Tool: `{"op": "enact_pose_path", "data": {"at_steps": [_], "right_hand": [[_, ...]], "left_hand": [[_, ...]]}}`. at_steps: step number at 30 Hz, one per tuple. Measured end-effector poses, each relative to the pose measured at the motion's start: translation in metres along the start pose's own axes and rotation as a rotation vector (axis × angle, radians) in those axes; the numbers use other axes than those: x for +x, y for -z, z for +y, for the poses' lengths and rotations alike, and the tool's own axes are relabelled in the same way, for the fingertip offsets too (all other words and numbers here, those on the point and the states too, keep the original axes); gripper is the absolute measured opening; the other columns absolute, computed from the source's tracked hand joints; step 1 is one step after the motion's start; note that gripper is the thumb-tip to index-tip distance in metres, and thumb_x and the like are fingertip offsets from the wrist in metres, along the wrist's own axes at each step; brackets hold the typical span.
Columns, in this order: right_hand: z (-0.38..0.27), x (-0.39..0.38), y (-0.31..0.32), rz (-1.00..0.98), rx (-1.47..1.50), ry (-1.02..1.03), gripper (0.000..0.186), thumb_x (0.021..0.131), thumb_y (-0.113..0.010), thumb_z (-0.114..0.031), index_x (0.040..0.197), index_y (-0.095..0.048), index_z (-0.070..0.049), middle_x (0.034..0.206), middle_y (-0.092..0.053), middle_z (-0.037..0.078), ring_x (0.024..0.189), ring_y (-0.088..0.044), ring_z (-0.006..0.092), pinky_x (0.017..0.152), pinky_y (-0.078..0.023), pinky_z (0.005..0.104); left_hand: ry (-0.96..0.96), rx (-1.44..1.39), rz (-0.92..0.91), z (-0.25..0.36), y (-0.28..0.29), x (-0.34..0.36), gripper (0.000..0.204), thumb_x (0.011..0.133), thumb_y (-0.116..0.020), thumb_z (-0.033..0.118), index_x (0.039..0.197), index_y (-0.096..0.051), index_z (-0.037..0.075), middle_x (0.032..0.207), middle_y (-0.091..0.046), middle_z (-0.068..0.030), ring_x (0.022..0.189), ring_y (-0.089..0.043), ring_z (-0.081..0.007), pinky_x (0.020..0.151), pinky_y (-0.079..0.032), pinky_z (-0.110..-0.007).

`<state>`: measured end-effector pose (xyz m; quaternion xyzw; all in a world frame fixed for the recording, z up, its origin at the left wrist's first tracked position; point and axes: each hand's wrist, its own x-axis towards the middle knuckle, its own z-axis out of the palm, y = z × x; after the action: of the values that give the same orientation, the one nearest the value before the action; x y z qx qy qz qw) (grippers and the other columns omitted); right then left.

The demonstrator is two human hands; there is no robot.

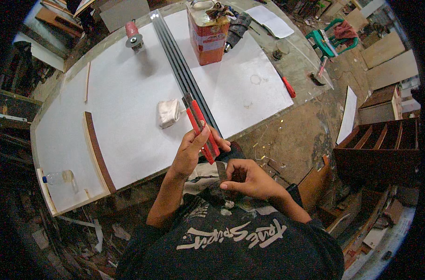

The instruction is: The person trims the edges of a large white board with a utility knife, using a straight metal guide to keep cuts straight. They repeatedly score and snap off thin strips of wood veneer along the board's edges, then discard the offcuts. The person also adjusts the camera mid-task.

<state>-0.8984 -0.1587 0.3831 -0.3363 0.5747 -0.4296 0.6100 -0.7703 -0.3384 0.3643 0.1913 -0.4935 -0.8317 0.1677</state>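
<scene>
My left hand (192, 147) is wrapped round a long red tool (196, 113) with a dark metal strip along its middle. It resembles a cutter knife, but its exact kind is unclear. The strip's dark end sticks out at the far end, over the table's near edge. Close to the tool's near end, my right hand (248, 177) pinches a thin, flat metal blade (221, 171) between thumb and fingers. Whether blade and tool touch I cannot tell. Just beyond my left hand, a folded whitish cloth (168, 113) lies on the white board (128, 93).
Dark metal strips (172, 56) run lengthwise over the board. Beyond stand a rectangular can (207, 44), a dark power tool (239, 29) and an angle grinder (133, 36). A red cutter (289, 87) lies right; a plastic bottle (58, 178) lies left. A green chair (331, 42) stands farther right.
</scene>
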Motion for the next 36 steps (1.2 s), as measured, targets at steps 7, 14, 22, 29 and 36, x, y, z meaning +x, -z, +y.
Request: {"op": "enact_pose_path", "data": {"at_steps": [7, 14, 22, 29, 36], "right_hand": [[-0.001, 0.004, -0.001, -0.032, 0.008, -0.005, 0.026, 0.09, -0.083, -0.015, 0.088, -0.059, -0.006, 0.081, -0.061, -0.004, 0.074, -0.057, 0.0048, 0.065, -0.045, 0.0238], [-0.001, 0.005, -0.006, -0.001, 0.033, 0.099, 0.029, 0.089, -0.083, -0.02, 0.085, -0.058, -0.005, 0.078, -0.056, -0.002, 0.072, -0.051, 0.0071, 0.063, -0.043, 0.0275], [0.0, 0.005, -0.008, -0.022, 0.128, 0.037, 0.028, 0.089, -0.083, -0.018, 0.087, -0.058, -0.005, 0.079, -0.057, -0.002, 0.074, -0.053, 0.0066, 0.064, -0.044, 0.0255], [-0.003, 0.004, -0.009, -0.004, 0.091, 0.071, 0.026, 0.089, -0.083, -0.017, 0.088, -0.059, -0.005, 0.081, -0.06, -0.001, 0.075, -0.055, 0.007, 0.066, -0.046, 0.0259], [-0.002, 0.005, -0.011, -0.017, 0.139, 0.05, 0.024, 0.09, -0.082, -0.016, 0.092, -0.062, -0.004, 0.086, -0.064, 0.001, 0.08, -0.06, 0.0084, 0.07, -0.05, 0.0265]], "left_hand": [[0.034, 0.0, -0.057, -0.004, 0.003, 0.004, 0.045, 0.111, -0.041, 0.042, 0.1, -0.06, 0.002, 0.091, -0.073, -0.0182, 0.099, -0.072, -0.0314, 0.097, -0.055, -0.046], [0.114, -0.046, -0.101, -0.008, 0.003, 0.002, 0.045, 0.112, -0.04, 0.039, 0.103, -0.061, 0.001, 0.096, -0.07, -0.0211, 0.093, -0.073, -0.0256, 0.088, -0.057, -0.038], [0.093, -0.06, -0.055, 0.001, 0.009, 0.001, 0.043, 0.111, -0.042, 0.039, 0.1, -0.06, 0.002, 0.091, -0.071, -0.0203, 0.098, -0.072, -0.0289, 0.09, -0.057, -0.041], [0.045, -0.013, -0.019, 0.001, 0.009, 0.001, 0.043, 0.111, -0.042, 0.039, 0.1, -0.061, 0.001, 0.094, -0.07, -0.0211, 0.095, -0.072, -0.0268, 0.088, -0.057, -0.039], [0.128, 0.01, -0.091, -0.002, 0.002, -0.003, 0.041, 0.112, -0.041, 0.038, 0.098, -0.059, 0.003, 0.082, -0.071, -0.016, 0.103, -0.072, -0.0346, 0.097, -0.054, -0.048]]}}
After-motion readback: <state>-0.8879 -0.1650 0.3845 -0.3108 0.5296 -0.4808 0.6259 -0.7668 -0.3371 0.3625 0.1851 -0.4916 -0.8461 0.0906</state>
